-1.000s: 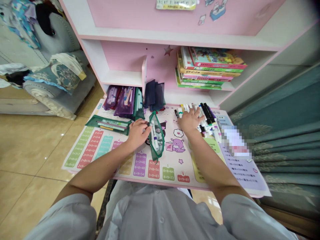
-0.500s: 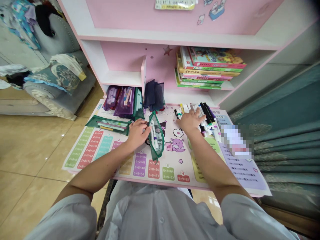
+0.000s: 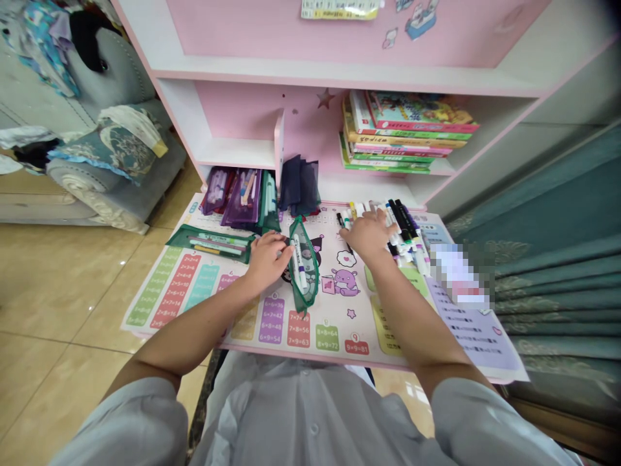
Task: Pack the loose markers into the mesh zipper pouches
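Right hand [image 3: 370,236] has edged onto the marker pile [image 3: 402,236], fingers spread, nothing clearly held; left hand [image 3: 266,262] rests at the green mesh pouch [image 3: 305,264], hold unclear, on the multiplication mat [image 3: 330,336]; a careless sweep could roll some off.

counter [image 3: 310,354]: mat [image 3: 347,323] on top | middle of mat: mesh pouch [image 3: 305,266], marker [image 3: 299,264] inside, just right of my left fingers [image 3: 274,241] | right: loose markers [image 3: 402,230] under my right fingers [image 3: 376,223] | left: flat pouch [image 3: 209,246] on mat | behind: upright pouches [image 3: 241,199] at counter's back | above right: books [image 3: 407,133] on shelf [image 3: 233,152]
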Action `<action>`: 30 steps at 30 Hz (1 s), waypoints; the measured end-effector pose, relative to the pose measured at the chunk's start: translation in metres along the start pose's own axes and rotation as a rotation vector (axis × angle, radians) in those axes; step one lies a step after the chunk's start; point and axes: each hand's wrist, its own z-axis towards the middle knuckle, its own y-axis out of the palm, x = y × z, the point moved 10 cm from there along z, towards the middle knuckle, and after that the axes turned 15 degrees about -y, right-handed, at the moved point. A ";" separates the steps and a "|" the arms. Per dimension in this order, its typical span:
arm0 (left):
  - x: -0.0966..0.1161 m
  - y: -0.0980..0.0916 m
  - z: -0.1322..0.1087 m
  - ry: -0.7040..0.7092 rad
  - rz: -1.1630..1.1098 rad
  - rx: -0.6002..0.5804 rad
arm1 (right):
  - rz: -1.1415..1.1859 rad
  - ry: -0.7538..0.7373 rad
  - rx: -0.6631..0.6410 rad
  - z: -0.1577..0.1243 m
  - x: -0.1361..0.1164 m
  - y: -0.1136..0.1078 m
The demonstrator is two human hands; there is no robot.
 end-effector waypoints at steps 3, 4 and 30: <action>0.001 -0.001 0.000 -0.010 -0.004 -0.016 | 0.127 -0.075 0.071 -0.007 -0.018 -0.013; 0.001 -0.001 0.000 -0.014 -0.007 -0.021 | 0.172 -0.101 0.090 -0.010 -0.025 -0.017; 0.004 -0.003 -0.002 -0.004 0.005 0.015 | 0.347 -0.491 0.002 -0.072 -0.127 -0.024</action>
